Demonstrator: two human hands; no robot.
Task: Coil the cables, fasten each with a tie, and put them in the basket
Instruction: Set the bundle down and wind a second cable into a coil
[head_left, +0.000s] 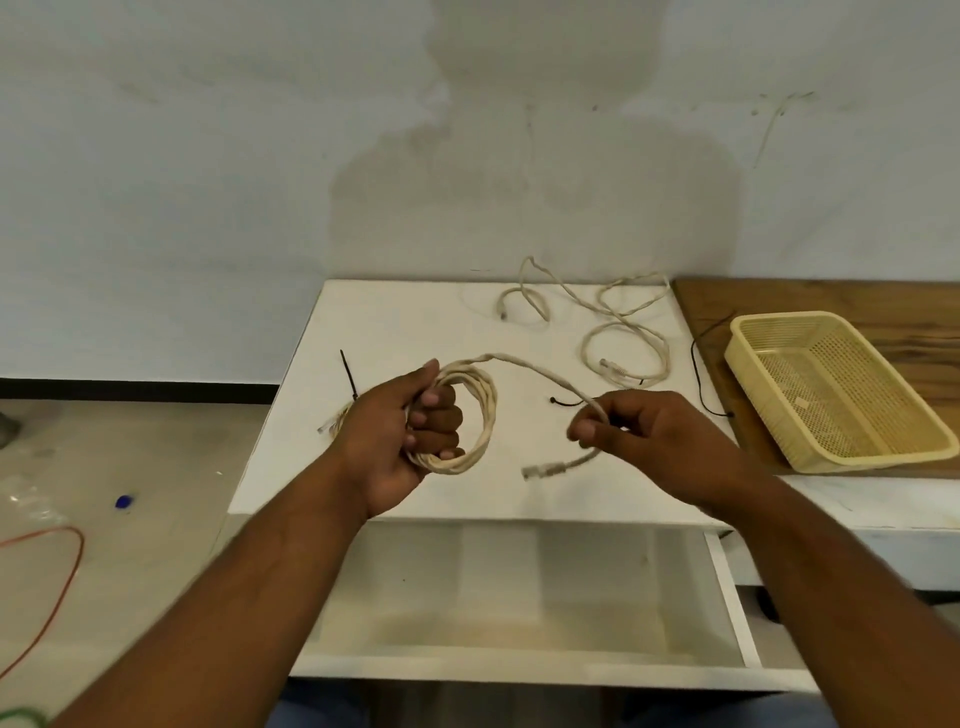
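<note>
My left hand grips a cream cable coil of several loops above the white table. From the coil a free length runs right to my right hand, which pinches it near the end; the plug hangs below those fingers. A second cream cable lies loose and uncoiled at the table's back. One black tie lies left of the coil, and another black tie lies between my hands. The yellow mesh basket stands empty on the right.
The basket rests on a wooden board with a thin black wire beside it. An open white drawer juts out under the table's front edge. On the floor at left lie a red wire and a blue cap.
</note>
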